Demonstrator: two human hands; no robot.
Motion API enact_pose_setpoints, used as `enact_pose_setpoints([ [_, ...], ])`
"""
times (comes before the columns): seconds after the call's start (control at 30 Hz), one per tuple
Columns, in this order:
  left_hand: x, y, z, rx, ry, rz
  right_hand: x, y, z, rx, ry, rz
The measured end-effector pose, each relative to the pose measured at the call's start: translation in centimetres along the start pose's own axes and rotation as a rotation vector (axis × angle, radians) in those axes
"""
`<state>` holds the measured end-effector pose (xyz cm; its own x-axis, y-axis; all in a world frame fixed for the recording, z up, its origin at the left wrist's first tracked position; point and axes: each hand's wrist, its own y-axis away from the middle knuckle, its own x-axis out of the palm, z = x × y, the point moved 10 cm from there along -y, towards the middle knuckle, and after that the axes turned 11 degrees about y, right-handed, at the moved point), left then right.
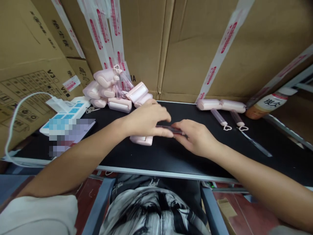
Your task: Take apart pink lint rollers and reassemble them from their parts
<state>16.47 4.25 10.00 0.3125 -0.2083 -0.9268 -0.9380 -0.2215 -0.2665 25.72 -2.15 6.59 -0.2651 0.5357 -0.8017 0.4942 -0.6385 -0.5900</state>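
Note:
My left hand (146, 119) curls over a pink roller case (141, 140) that lies on the black table (171, 156), fingers closed on its top. My right hand (195, 137) meets it from the right and pinches a slim dark-pink handle (171, 129) that sticks out of the case between the two hands. Both hands touch at the middle of the table.
A heap of pink roller cases (117, 91) lies at the back left, next to a white power strip (66, 114). Two pink rollers with clear handles (225, 112) lie at the back right, near a bottle (266, 105). Cardboard boxes (195, 45) wall the back.

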Motion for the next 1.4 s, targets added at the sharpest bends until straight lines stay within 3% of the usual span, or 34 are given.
enact_pose_setpoints([
  [0.07,-2.8,-0.3,0.6,-0.013,0.044,-0.205,-0.3,1.0,-2.5,0.141,-0.033,-0.017],
  [0.13,-4.3,-0.6,1.9,-0.079,0.101,-0.350,-1.0,2.3,-4.8,0.278,-0.046,-0.046],
  [0.2,-4.0,-1.1,3.9,-0.199,0.216,-0.434,-1.6,3.8,-6.7,0.388,-0.041,-0.074],
  [0.27,-2.2,-1.5,6.4,-0.365,0.409,-0.469,-1.9,5.1,-7.9,0.464,-0.026,-0.082],
  [0.37,2.2,-2.2,8.3,-0.536,0.633,-0.397,-1.7,6.3,-8.3,0.492,-0.002,-0.074],
  [0.47,4.8,-3.0,7.9,-0.516,0.652,-0.353,-0.8,6.9,-7.7,0.468,0.018,-0.014],
  [0.57,6.4,-4.7,7.4,-0.439,0.651,-0.319,1.2,7.6,-6.6,0.465,0.062,0.190],
  [0.67,7.7,-8.1,7.0,-0.325,0.637,-0.234,2.4,8.9,-6.8,0.542,0.236,0.434],
  [0.77,8.2,-11.8,7.9,-0.330,0.437,-0.201,2.1,9.6,-9.0,0.652,0.385,0.560],
  [0.93,8.4,-15.6,11.4,-0.508,0.278,-0.253,2.5,8.5,-14.5,0.754,0.452,0.634],
  [1.2,8.7,-17.6,16.5,-0.680,0.190,-0.252,6.0,5.5,-18.3,0.756,0.439,0.641],
  [1.4,9.0,-18.2,16.6,-0.657,0.231,-0.305,6.1,5.2,-19.9,0.758,0.445,0.617],
])
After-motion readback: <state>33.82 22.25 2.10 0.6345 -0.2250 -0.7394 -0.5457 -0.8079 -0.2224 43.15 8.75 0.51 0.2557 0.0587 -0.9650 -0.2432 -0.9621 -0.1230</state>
